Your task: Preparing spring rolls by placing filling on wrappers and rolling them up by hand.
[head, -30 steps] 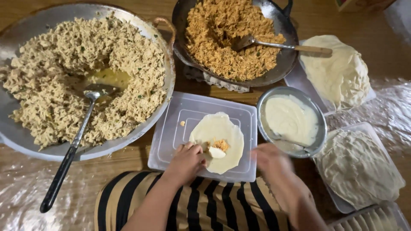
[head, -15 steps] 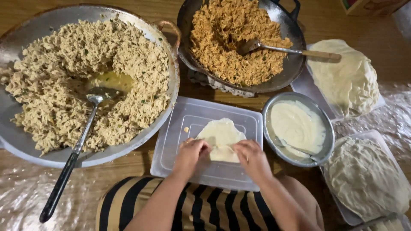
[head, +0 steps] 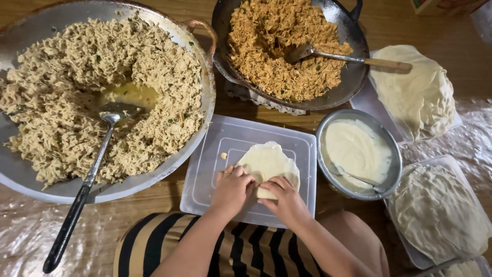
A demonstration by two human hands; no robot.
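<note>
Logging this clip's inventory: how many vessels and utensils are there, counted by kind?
Pans of shredded filling: 2, pale and orange
Bowl of white paste: 1
Clear tray under both hands: 1
Long-handled utensils: 2, ladle and spatula
Total: 6

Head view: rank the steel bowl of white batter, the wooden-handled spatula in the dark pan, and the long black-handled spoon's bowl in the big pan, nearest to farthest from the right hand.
1. Steel bowl of white batter, just right of the right hand.
2. Spoon's bowl, far left in the big pan.
3. Wooden-handled spatula, up top in the dark pan; close to the spoon's bowl in distance, so these two are hard to separate.
</note>
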